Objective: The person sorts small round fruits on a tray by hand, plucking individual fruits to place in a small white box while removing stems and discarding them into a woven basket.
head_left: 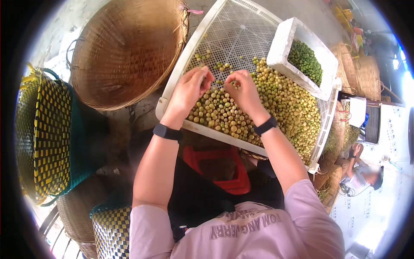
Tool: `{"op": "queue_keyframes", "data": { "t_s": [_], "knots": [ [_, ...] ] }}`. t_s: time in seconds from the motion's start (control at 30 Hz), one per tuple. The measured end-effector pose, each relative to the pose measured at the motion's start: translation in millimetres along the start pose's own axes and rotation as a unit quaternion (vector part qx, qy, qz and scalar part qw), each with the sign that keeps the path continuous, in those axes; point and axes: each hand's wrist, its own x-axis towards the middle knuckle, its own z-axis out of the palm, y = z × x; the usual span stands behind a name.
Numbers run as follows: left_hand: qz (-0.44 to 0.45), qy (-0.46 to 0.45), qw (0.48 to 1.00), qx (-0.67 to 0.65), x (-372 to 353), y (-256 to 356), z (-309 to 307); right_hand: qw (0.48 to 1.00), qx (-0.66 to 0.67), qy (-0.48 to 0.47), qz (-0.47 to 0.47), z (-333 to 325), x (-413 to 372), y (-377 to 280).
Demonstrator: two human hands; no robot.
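Both hands work over a white perforated plastic tray [233,30] that holds many small round yellow-green fruits [289,103]. My left hand [192,90] is at the tray's left side, its fingers curled and thumb against the fingertips. Close by, my right hand [246,94] has its fingertips pinched together just above the fruits, facing the left. What sits between the fingertips is too small to make out. A few loose fruits lie on the bare mesh beyond the hands. Dark bands circle both wrists.
A white foam box [280,45] of small green fruits stands on the tray's right part. Left of the tray is a large wicker basket [125,52]; a yellow-black woven basket [51,138] is farther left. A red plastic stool [237,177] is below. Another person [360,172] sits at far right.
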Motion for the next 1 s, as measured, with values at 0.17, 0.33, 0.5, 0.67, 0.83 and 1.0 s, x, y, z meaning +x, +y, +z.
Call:
{"op": "queue_keyframes", "data": {
  "t_s": [0.17,0.33,0.5,0.67,0.83,1.0],
  "knots": [
    [-0.024,-0.035,0.997,0.069,-2,1,19,0.991,0.131,-0.020,0.032,-18,4,-40],
    [-0.044,-0.037,0.997,-0.043,-6,1,26,0.983,0.172,-0.049,0.031,-20,4,-42],
    [-0.040,-0.025,0.994,-0.095,1,2,14,0.970,0.207,0.015,0.123,-33,14,0],
    [-0.005,-0.097,0.976,-0.196,-6,19,7,0.980,-0.196,-0.017,-0.010,-11,-5,39],
    [0.020,-0.077,0.981,-0.178,-3,13,2,0.955,-0.288,-0.027,-0.065,0,-3,31],
    [0.011,-0.043,0.984,-0.171,-2,15,0,0.963,-0.260,-0.033,-0.071,-2,3,38]
  ]
}}
